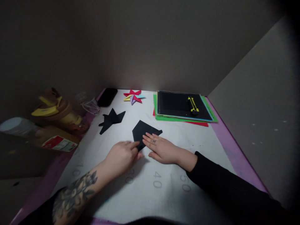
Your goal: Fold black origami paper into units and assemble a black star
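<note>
Head view: pinched the near corner of the black paper (pixel 142 129) narrowly with left hand (pixel 123 153), and pressed its right side with flat right hand (pixel 162 149), on white mat (pixel 203 140), right of dark folded shape (pixel 112 118).

A hand could pass between the bright star (pixel 133 97) and the folded sheet (pixel 142 130), or over the cloth (pixel 201 137) between the stack (pixel 175 105) and the right sleeve (pixel 217 176), while blurred clutter (pixel 59 143) crowds the left and the wall (pixel 152 47) closes the back.
</note>
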Tool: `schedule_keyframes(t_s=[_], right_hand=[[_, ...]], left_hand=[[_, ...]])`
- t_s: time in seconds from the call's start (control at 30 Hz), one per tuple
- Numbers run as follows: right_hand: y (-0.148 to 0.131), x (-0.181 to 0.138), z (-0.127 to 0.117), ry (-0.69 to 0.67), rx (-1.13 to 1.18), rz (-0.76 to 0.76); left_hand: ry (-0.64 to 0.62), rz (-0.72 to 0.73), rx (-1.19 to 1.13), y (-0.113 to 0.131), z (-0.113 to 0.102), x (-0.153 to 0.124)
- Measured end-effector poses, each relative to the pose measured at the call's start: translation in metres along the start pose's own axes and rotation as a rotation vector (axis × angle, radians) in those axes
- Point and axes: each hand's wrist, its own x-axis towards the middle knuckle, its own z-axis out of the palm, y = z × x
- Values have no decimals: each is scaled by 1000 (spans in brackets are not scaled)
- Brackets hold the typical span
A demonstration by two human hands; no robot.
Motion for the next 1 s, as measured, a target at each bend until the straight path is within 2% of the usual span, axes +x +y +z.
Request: schedule_keyframes(t_s=[0.03,0.07,0.1,0.17,0.23,0.37,0.43,0.53,0.63,0.7,0.73,0.83,1.0], right_hand=[[0,0,0,7,10,-11],[0,1,-1,14,20,-22],[-1,1,-3,18,30,-30],[-1,1,-5,21,48,-29],[-1,1,-6,6,54,-17],[3,-1,-5,-54,56,-8],[4,-1,-5,-71,66,-13],[5,-1,-6,-88,77,-22],[5,-1,-8,-96,82,-38],[5,0,-9,-79,85,-49],[5,0,-9,-64,86,-52],[6,2,-9,-15,89,-76],[7,5,-6,51,118,-110]], left_hand=[[84,17,-69,-2,-2,11],[99,40,-140,-4,-2,24],[100,46,-198,-6,1,37],[15,69,-248,-10,14,60],[-81,119,-203,-18,28,77],[-124,152,-94,-44,42,91],[-116,110,-20,-60,41,96],[-4,27,110,-76,32,100],[153,-68,197,-72,19,96],[173,-96,165,-57,15,83],[148,-98,113,-48,16,75],[-66,179,-50,-25,29,47],[-72,169,-82,-19,52,28]])
